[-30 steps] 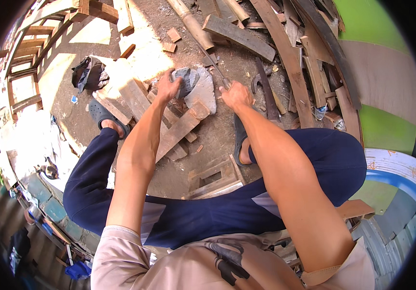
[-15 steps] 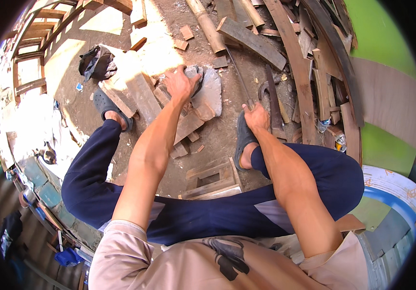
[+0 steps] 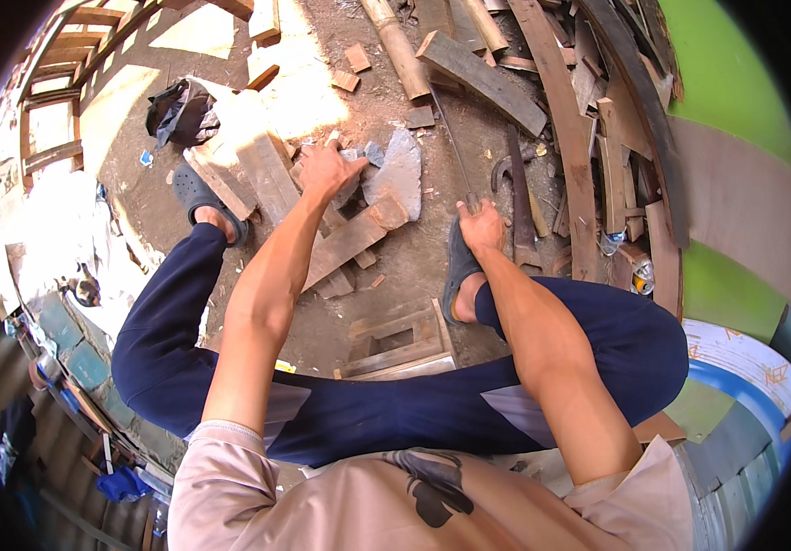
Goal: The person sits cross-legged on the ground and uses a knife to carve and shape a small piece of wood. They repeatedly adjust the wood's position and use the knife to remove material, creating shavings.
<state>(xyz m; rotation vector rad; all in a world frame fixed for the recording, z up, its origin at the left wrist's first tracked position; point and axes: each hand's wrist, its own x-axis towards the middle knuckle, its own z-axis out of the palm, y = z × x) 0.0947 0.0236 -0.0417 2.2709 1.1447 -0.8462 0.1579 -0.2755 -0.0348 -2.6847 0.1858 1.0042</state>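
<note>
My left hand (image 3: 325, 172) is over a grey stone chunk (image 3: 348, 191), thumb and fingers spread around its edges; the palm hides part of it. Just right of the thumb lies a smaller stone piece (image 3: 374, 153), beside a flat grey slab (image 3: 397, 174). Under and around the stones are wooden boards (image 3: 350, 243). My right hand (image 3: 485, 228), by my right shoe, is closed around the handle of a long thin metal tool (image 3: 453, 138). Its shaft points away along the ground; its exact kind is unclear.
A hammer (image 3: 502, 172) and a dark flat bar (image 3: 520, 207) lie right of my right hand. Scrap planks (image 3: 556, 129) pile up on the right. A bamboo pole (image 3: 395, 48), a timber block (image 3: 483, 84), a black bag (image 3: 181, 112) and a small wooden frame (image 3: 400, 340) surround the work spot.
My left hand has moved left and slightly nearer, leaving more of the slab uncovered. A small stone piece now shows beside the thumb. My right hand keeps its grip, nearly still.
</note>
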